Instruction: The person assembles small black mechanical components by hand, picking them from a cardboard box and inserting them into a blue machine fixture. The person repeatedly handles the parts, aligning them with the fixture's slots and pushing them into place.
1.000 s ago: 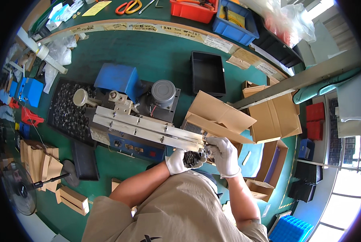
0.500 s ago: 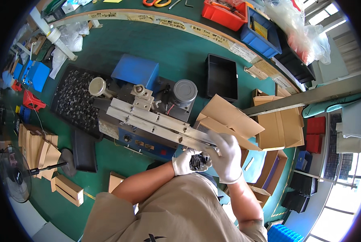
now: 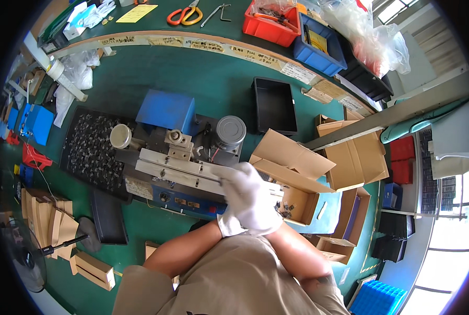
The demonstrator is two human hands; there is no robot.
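Note:
My right hand (image 3: pixel 251 202), in a white glove, reaches over the front of the machine's long metal rail (image 3: pixel 177 170); its fingers are smeared by motion. Below and behind it, only the cuff and part of my gloved left hand (image 3: pixel 230 224) show, close to my body. Its fingers, and anything in them, are hidden by the right hand. The rail lies across a bench machine with a blue front panel (image 3: pixel 192 205), a blue box-shaped cover (image 3: pixel 166 110) and a round grey motor (image 3: pixel 231 130). At the rail's right end, an open cardboard box (image 3: pixel 304 208) holds several small dark pin-legged parts (image 3: pixel 286 210).
Left of the machine, a black tray (image 3: pixel 69 157) is heaped with small dark parts. An empty black bin (image 3: pixel 274 105) stands behind. Scissors (image 3: pixel 185 14), a red bin (image 3: pixel 271 29) and a blue bin (image 3: pixel 318 47) sit on the raised shelf. A fan (image 3: pixel 24 252) stands lower left.
My right hand has moved left along the rail and now covers my left hand, which held a cluster of small dark parts earlier. The parts in the cardboard box have come into sight.

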